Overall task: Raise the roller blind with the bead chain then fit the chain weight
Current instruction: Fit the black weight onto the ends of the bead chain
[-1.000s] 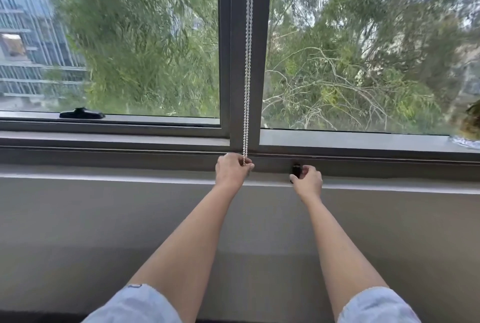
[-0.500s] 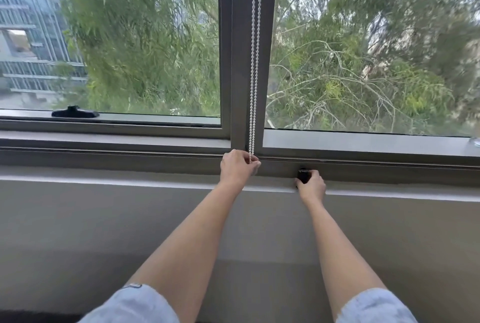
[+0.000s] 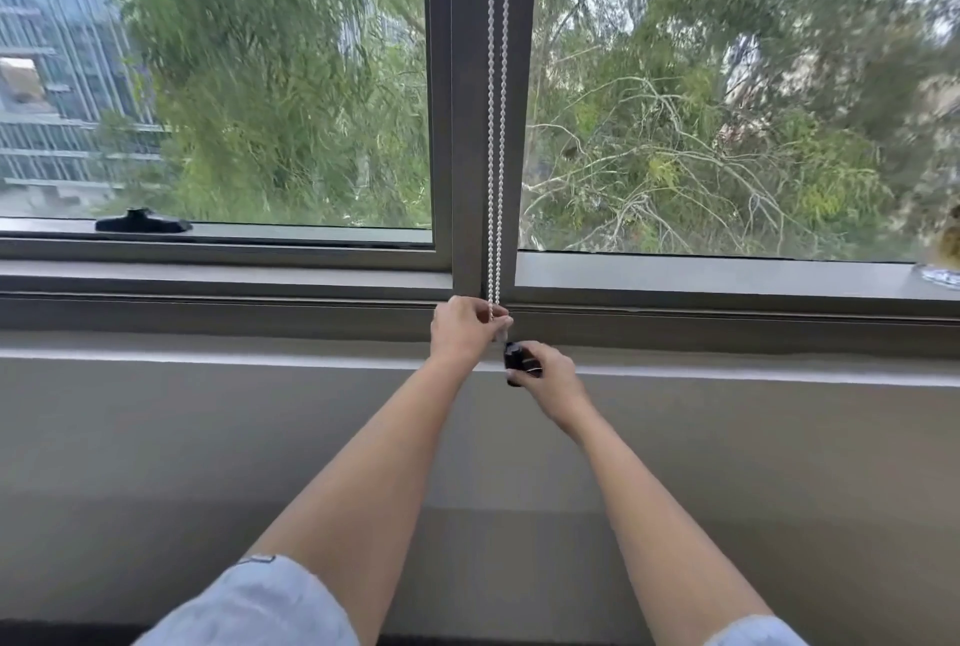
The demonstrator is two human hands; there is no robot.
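Observation:
A white bead chain (image 3: 497,125) hangs as a double strand down the grey window mullion (image 3: 467,99). My left hand (image 3: 465,328) pinches the chain's bottom loop just below the window frame. My right hand (image 3: 550,375) holds a small black chain weight (image 3: 514,359) right under the left hand's fingertips, almost touching the loop. The roller blind itself is out of view above the frame.
A grey sill ledge (image 3: 208,276) runs along the window with a pale wall (image 3: 208,437) below it. A black window handle (image 3: 140,221) lies on the left frame. Something clear and shiny (image 3: 940,276) sits at the far right of the sill.
My right hand has carried the black weight left from the sill until it sits just under my left hand. The left hand has kept its hold on the chain loop.

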